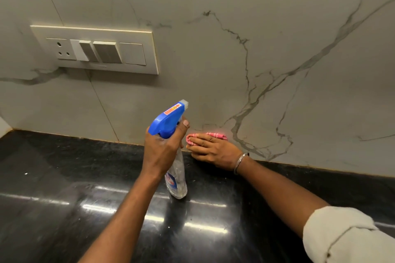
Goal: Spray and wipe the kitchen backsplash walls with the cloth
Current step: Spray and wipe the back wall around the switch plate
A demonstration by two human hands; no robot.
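Over the glossy black countertop (64,177), the left hand (162,149) wraps tight round the spray bottle (167,120), nozzle aimed at the wall. Its base may touch the counter, hard to tell. Just right and farther, the right hand (213,151) lies flat, pressing the pink cloth (215,135) against the marble backsplash (277,49) at its bottom edge. Switch panel (96,49) far left.

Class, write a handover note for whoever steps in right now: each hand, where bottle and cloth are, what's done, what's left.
Left hand grips the spray bottle by its neck, nozzle toward the backsplash.
Right hand presses the pink cloth flat on the wall's bottom edge, just above the black countertop.
Done: cannot tell which areas are wiped.
To do: probably the rest of the wall; keep spray off the switch panel.
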